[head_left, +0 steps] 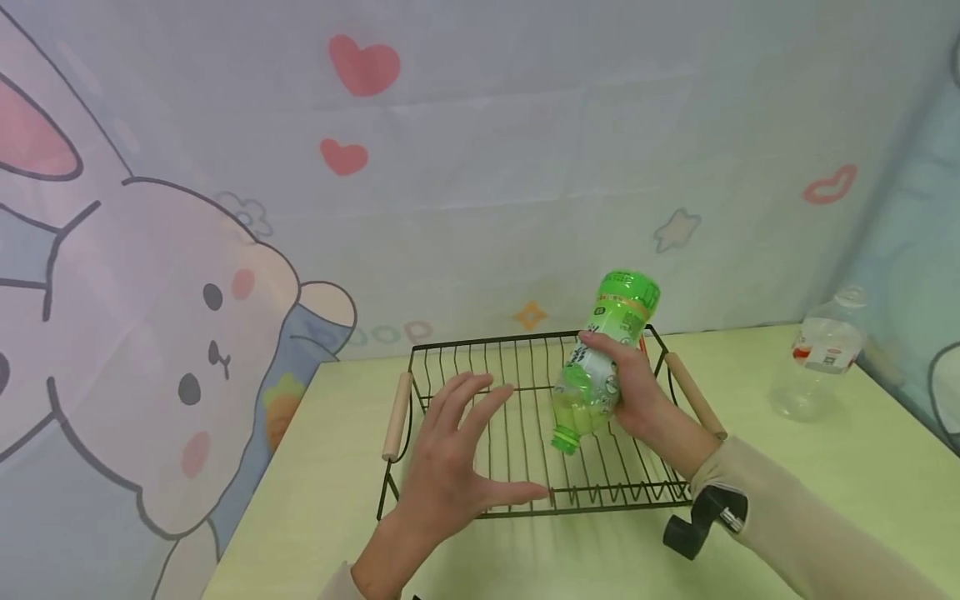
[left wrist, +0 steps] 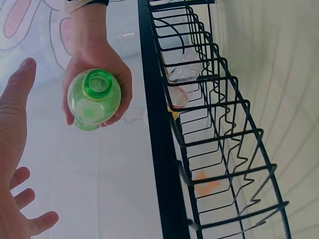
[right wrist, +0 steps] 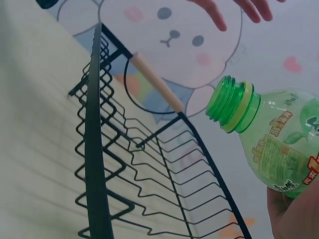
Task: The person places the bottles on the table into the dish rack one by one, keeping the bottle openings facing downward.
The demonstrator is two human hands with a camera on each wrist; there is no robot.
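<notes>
My right hand [head_left: 633, 387] grips a green plastic bottle [head_left: 603, 367] around its labelled body. The bottle is tilted over the wire rack, its base up and its neck toward the front. Its threaded mouth [right wrist: 234, 105] has no cap on it. To the left of the bottle, my left hand [head_left: 450, 467] hovers over the rack's front left part with fingers spread and thumb apart, holding nothing. Below both hands, the black wire rack [head_left: 517, 511] stands on the table with a wooden handle at each side.
A clear bottle [head_left: 821, 358] with a red and white label stands on the pale yellow table [head_left: 750, 467] at the right. In the left wrist view, a clear plastic shape [left wrist: 185, 72] shows through the rack wires. A printed cloth [head_left: 510, 208] hangs behind the table.
</notes>
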